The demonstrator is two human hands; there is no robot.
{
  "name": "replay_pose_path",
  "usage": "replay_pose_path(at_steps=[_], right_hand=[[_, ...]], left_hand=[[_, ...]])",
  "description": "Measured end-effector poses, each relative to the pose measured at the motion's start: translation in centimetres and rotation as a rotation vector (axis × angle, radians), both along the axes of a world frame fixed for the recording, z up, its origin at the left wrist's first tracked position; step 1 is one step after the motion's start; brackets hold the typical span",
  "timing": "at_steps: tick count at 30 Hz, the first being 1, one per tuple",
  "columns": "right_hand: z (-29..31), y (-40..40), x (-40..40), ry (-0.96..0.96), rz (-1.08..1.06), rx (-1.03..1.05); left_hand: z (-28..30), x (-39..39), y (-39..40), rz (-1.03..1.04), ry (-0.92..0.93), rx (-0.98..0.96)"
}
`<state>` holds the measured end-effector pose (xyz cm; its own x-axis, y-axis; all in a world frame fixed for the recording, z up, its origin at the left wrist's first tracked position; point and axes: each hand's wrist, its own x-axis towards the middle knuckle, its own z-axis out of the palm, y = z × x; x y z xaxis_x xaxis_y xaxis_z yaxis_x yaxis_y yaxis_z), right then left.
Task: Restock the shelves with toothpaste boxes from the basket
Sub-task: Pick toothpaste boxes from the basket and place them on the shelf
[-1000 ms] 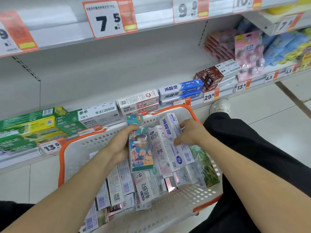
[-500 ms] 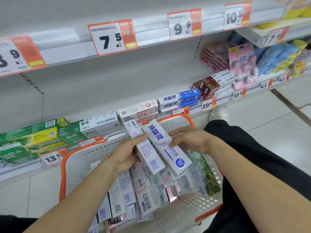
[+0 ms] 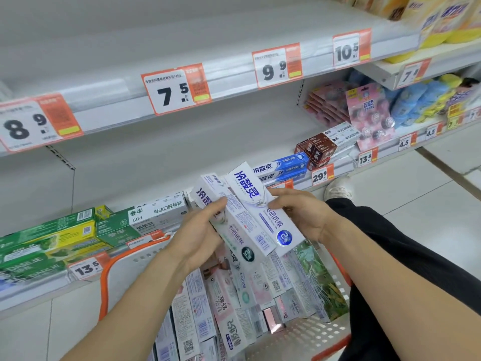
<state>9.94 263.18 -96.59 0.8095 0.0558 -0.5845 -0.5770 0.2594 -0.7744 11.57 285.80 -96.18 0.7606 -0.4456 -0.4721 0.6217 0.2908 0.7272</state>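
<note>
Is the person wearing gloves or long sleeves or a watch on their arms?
No. The left hand and right hand are bare, with no gloves, rings or watch showing. Both forearms are bare as far as the picture reaches, so no sleeves are visible. The only clothing in view is black trousers and a white shoe.

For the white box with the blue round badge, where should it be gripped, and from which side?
Grip the white box across its narrow width near mid-length, from the right, as the right hand does: it is long, slim and tilted, top end toward the shelf.
</note>
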Motion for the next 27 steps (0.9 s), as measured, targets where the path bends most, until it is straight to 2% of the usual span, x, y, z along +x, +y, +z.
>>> replay_pose_path(at_steps=[4, 7, 9, 12, 15, 20, 23, 25, 27], right_hand=[[1.2, -1.4, 0.0, -0.036, -0.002, 0.003], [3.1, -2.2, -0.4, -0.098, 0.023, -0.058], [5.0, -3.1, -0.8, -0.207, 0.0, -0.139], [9.9, -4.7, -0.2, -0.468, -0.03, -0.325], [16.6, -5.5, 2.1, -0.741, -0.047, -0.602], [26.1, -5.9, 10.5, -1.098, 0.082, -1.06], [27.3, -6.9, 17.1, -1.082, 0.219, -1.31], [26.8, -7.9, 20.7, -0.945, 0.392, -1.448], [26.0, -9.0, 23.0, -0.813, 0.531, -1.496]], left_hand=[[1.0, -0.9, -1.0, 0.122, -0.025, 0.237], [1.4, -1.9, -1.2, 0.17, -0.029, 0.276], [1.9, -2.3, -1.2, 0.186, -0.061, 0.267], [3.3, -2.0, -2.0, 0.233, -0.149, 0.287], [5.5, -0.7, -3.6, 0.27, -0.215, 0.254], [9.2, 1.4, -7.0, 0.305, -0.339, 0.149], [10.3, 2.9, -7.7, 0.352, -0.341, 0.087], [10.7, 4.1, -7.7, 0.377, -0.335, 0.071], [11.1, 5.3, -7.6, 0.392, -0.343, 0.094]])
